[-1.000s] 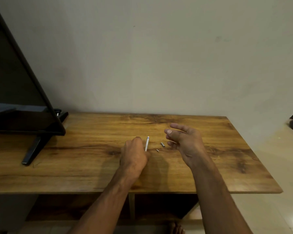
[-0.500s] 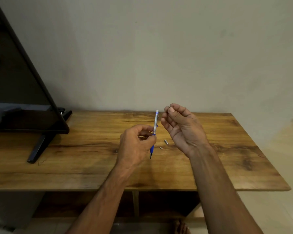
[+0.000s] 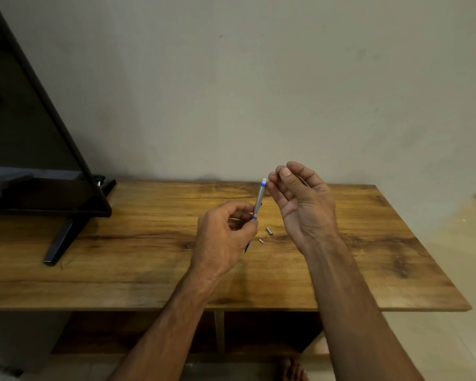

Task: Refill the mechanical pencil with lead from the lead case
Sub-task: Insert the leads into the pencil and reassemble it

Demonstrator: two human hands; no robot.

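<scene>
My left hand [image 3: 223, 237] grips a silver and blue mechanical pencil [image 3: 259, 198] by its lower half and holds it nearly upright above the wooden table [image 3: 121, 270], tip down. The pencil's white top end sits beside my right hand [image 3: 302, 204]. That hand is raised palm up, with thumb and fingertips pinched together right next to the pencil's top. I cannot make out whether a thin lead is between those fingers. A small metal cap [image 3: 269, 231] and a tiny white piece [image 3: 261, 240] lie on the table between my hands. No lead case is visible.
A black television [image 3: 25, 133] on a slanted stand leg [image 3: 63, 237] fills the table's left end. A plain wall runs behind the table. The table's right edge drops to a tiled floor [image 3: 451, 257]. A bare foot [image 3: 291, 369] shows below the front edge.
My left hand lifted the pencil off the table and turned it upright. My right hand rose from near the table and closed its fingertips beside the pencil's top.
</scene>
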